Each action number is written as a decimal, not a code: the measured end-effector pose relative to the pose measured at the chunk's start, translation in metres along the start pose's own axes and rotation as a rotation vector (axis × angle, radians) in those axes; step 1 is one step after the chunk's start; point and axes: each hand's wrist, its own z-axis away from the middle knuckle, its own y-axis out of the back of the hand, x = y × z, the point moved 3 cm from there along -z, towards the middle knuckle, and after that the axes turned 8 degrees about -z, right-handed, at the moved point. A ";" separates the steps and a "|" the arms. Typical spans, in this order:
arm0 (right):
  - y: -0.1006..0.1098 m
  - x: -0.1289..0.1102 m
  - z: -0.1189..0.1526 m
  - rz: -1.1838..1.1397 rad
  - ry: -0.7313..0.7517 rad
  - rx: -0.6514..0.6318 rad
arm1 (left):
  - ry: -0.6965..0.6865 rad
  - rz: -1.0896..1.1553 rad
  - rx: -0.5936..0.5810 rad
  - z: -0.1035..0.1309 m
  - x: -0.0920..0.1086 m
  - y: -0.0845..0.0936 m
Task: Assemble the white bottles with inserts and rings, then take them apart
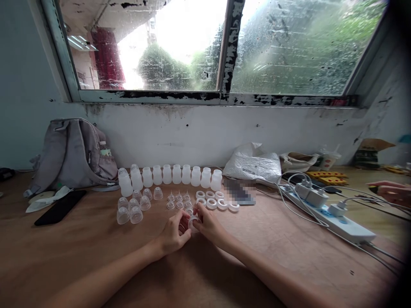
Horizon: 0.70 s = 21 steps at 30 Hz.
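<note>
white rings (212,208): just past right hand (208,225)
clear caps (136,215): left of left hand (174,234)
bottles (176,174): row beyond both
held ring (193,224): translucent, round, pinched by both hands

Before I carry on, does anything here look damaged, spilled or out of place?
The window frame has flaking, patchy paint, and the wall below it is stained, so both look worn. The bottles stand upright.

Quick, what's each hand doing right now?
Left hand: fingers curled in, on the small clear ring-shaped piece.
Right hand: fingers closed on the same piece, from the other side.
</note>
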 end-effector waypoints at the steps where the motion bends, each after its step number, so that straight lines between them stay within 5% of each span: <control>1: 0.000 0.000 0.000 0.007 0.001 0.004 | 0.002 0.000 -0.005 0.000 0.001 0.000; 21: -0.001 0.005 0.001 0.044 -0.025 0.001 | 0.012 0.045 -0.044 -0.001 0.002 0.000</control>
